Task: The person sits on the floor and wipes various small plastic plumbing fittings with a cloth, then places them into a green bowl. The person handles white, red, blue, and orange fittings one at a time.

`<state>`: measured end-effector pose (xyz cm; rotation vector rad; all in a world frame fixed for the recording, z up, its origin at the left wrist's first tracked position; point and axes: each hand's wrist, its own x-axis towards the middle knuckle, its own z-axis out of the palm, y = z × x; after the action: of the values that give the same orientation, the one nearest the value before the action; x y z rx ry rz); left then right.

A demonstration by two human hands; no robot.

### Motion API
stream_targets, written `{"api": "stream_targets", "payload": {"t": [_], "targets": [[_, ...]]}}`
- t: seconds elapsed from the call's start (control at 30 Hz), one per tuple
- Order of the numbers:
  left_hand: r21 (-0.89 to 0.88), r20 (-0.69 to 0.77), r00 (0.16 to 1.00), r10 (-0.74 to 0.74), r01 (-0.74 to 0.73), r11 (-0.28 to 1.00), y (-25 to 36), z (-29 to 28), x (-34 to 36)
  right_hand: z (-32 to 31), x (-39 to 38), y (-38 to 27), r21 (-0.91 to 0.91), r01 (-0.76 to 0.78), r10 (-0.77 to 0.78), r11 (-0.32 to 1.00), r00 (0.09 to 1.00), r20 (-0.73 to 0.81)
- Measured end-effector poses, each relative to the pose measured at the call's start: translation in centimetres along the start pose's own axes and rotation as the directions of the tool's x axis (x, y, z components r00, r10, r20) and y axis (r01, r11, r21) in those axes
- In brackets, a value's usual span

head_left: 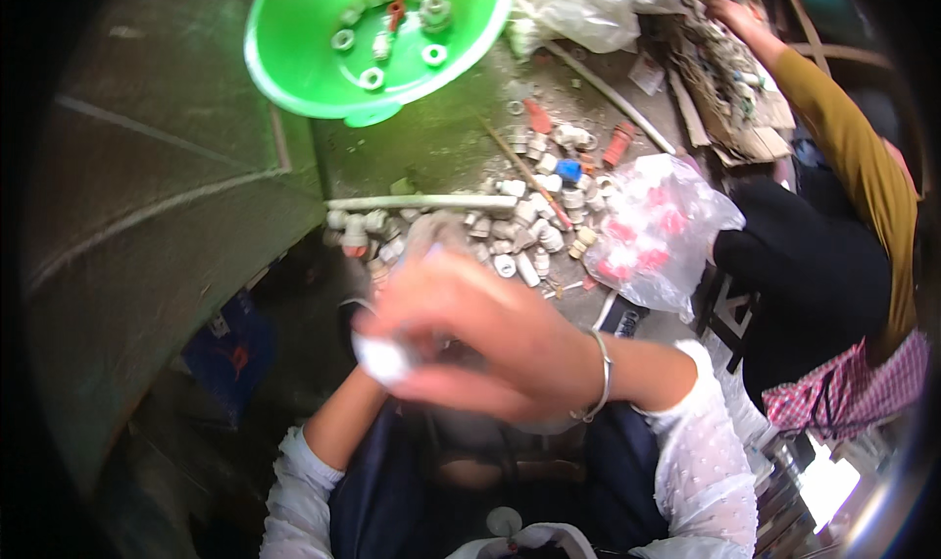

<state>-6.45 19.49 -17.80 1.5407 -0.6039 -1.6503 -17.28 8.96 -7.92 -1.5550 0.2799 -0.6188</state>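
Observation:
My right hand (480, 329), with a bangle at its wrist, is raised over the near edge of the pile and smeared by motion. Its fingers curl closed round a small white piece (384, 360), too blurred to tell its exact kind. My left forearm (345, 427) rises from below toward the same spot. Behind the right hand, my left hand is mostly hidden, so its fingers do not show. Just beyond both lies a heap of white plastic pipe fittings (529, 230), with a blue fitting (569, 171) and a red fitting (619, 144) among them.
A green basin (284, 88) at the far left holds several fittings. One white pipe (421, 203) lies across the heap; a thin stick (524, 167) slants over it. A clear plastic bag (662, 235) with reddish contents sits at right. Another person's hand (740, 18) touches a torn carton (730, 88).

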Motion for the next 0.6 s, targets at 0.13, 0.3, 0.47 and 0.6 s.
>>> {"api": "stream_targets", "payload": {"t": [0.13,0.3,0.47,0.6], "targets": [[-0.214,-0.097,0.993,-0.071,0.049,0.976,-2.7,0.4,-0.1,-3.0,5.0,2.3,-0.636,-0.005,-0.226,0.772,0.933,-0.282],[-0.329,-0.123,0.978,-0.169,0.121,0.936,-4.0,-3.1,0.3,-8.4,-1.0,7.2,-0.765,-0.165,-0.129,0.622,0.943,-0.308],[-0.262,-0.134,0.962,-0.236,0.196,0.945,-1.9,-3.0,-0.7,-16.7,-11.6,13.1,-0.253,-0.768,0.393,0.589,0.545,-0.741],[-0.283,-0.145,0.964,-0.224,0.177,0.943,-2.9,-2.2,-0.5,-18.7,-12.8,15.7,-0.608,-0.689,0.21,0.394,0.712,-0.67]]}}
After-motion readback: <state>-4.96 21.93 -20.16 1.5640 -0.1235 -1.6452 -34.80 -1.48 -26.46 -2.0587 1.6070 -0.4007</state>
